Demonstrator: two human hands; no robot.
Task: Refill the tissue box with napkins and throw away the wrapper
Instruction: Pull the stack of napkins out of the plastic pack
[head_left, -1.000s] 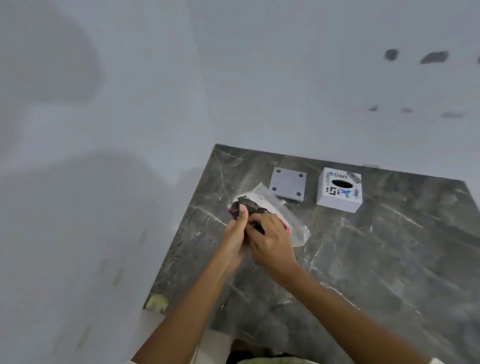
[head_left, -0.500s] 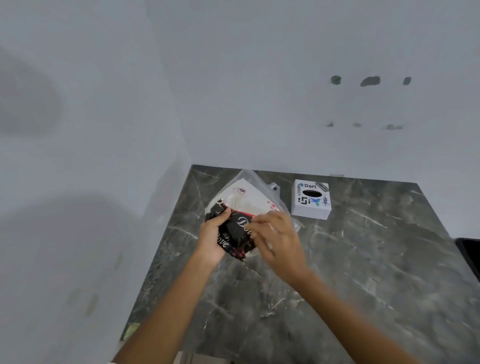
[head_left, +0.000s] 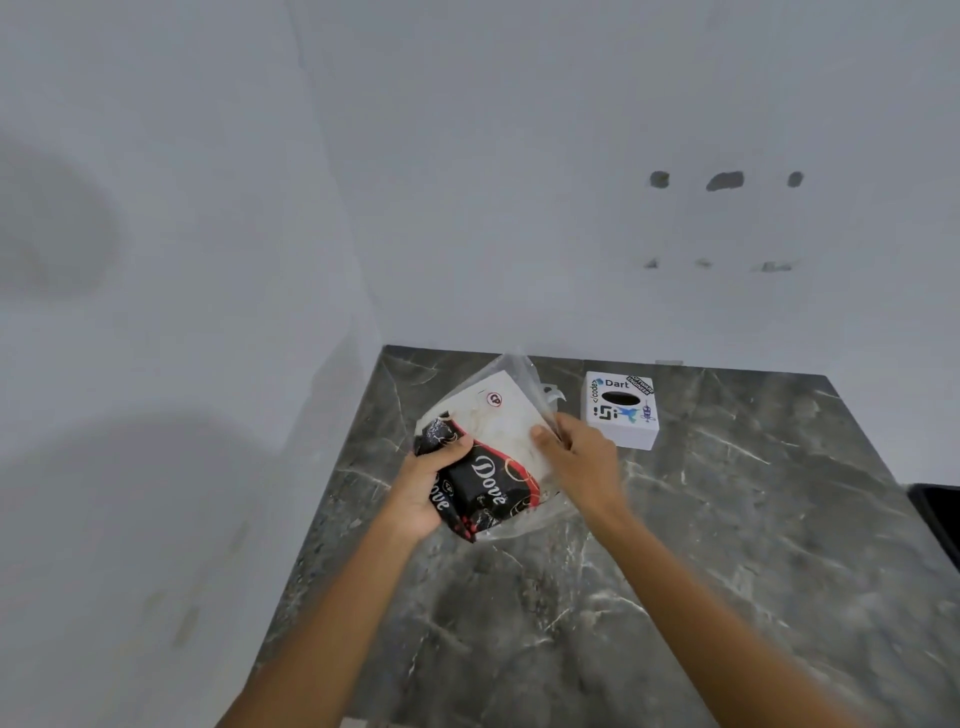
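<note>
Left hand (head_left: 426, 488): clenched on the printed end of the napkin pack (head_left: 488, 457), lifted left of the tissue box (head_left: 621, 408), likely steadying it; right hand (head_left: 582, 457): pinching its clear wrapper (head_left: 524, 374), probably to open it; tissue box: on the desk (head_left: 727, 545), slot upward, unfilled.

Both our forearms bare, entering from 6 o'clock edge, converging toward frame centre. Our left hand (head_left: 434, 480) at about 8 o'clock of centre, palm turned up and inward, fingers curled under, thumb (head_left: 453, 448) pressed across top, closed in firm grasp. Our right hand (head_left: 582, 457) just at 3 o'clock of left hand, back of hand facing camera, wrist slightly bent, thumb (head_left: 544, 435) and fingers pinched together. Hands close, not touching each other.
</note>
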